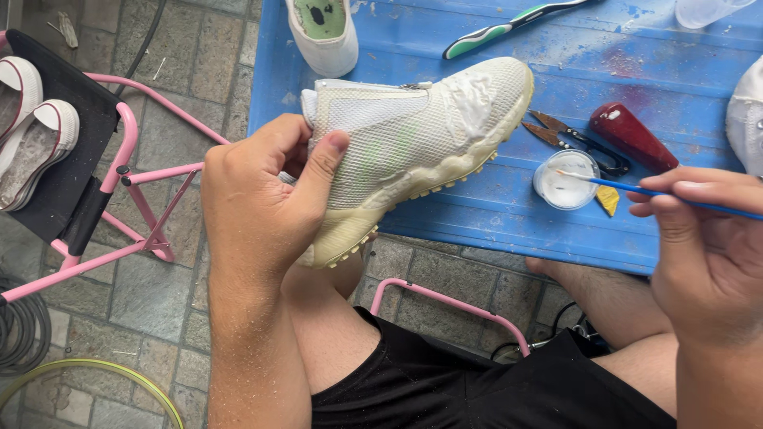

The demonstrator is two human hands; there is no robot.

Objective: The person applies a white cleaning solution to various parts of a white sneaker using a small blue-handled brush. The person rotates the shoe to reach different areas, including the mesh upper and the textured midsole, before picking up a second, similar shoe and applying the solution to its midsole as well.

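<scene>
While left hand [262, 199] clasps knit sneaker [413, 143] | right hand [703, 246] pinches thin brush [636, 188]

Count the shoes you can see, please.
5, maybe more out of frame: a white sneaker in the left hand, one at top, one at right edge, two on the pink chair.

five shoes [413, 135], one toothbrush [509, 24], one paintbrush [636, 189]
</scene>
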